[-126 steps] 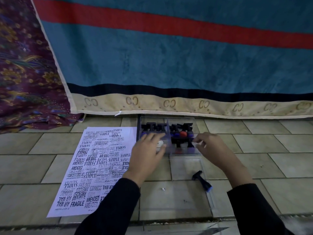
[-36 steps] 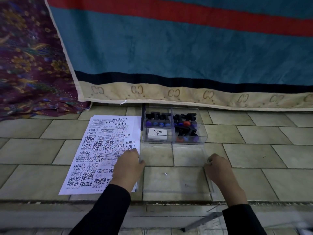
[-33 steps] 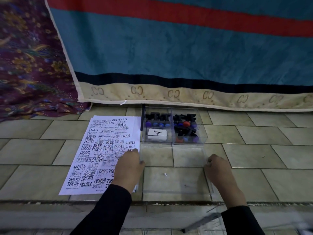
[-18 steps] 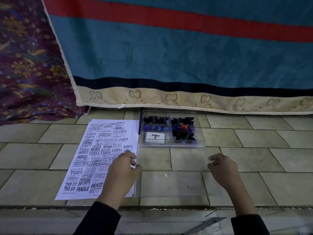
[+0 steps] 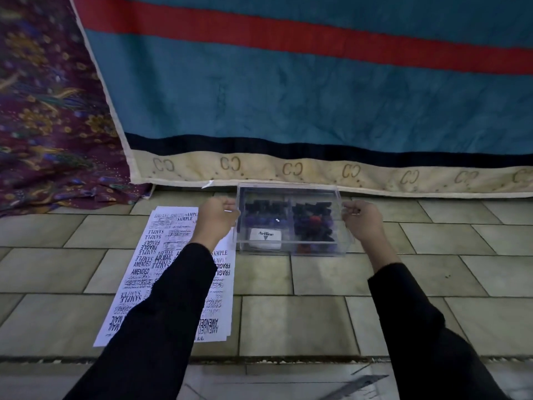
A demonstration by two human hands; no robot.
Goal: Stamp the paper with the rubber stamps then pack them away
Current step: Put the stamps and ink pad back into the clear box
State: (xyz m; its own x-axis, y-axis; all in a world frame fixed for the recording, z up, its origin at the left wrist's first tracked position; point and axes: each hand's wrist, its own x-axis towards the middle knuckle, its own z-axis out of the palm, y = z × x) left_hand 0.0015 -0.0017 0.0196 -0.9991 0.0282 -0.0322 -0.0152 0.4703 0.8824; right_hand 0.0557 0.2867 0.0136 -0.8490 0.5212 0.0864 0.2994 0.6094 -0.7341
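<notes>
Rubber stamps (image 5: pixel 313 223) sit packed in the clear box (image 5: pixel 317 250) beside the stamped paper (image 5: pixel 161 255). The lid (image 5: pixel 288 186) is up off the tiles now, left hand (image 5: pixel 216 220) and right hand (image 5: pixel 362 220) pinching its ends over the box. Nearly closed, I'd say!

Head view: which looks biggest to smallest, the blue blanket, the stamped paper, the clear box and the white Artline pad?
1. Blanket, filling most of the view.
2. Paper, though a sleeve hides part of it.
3. Box.
4. Pad, inside the box.
</notes>
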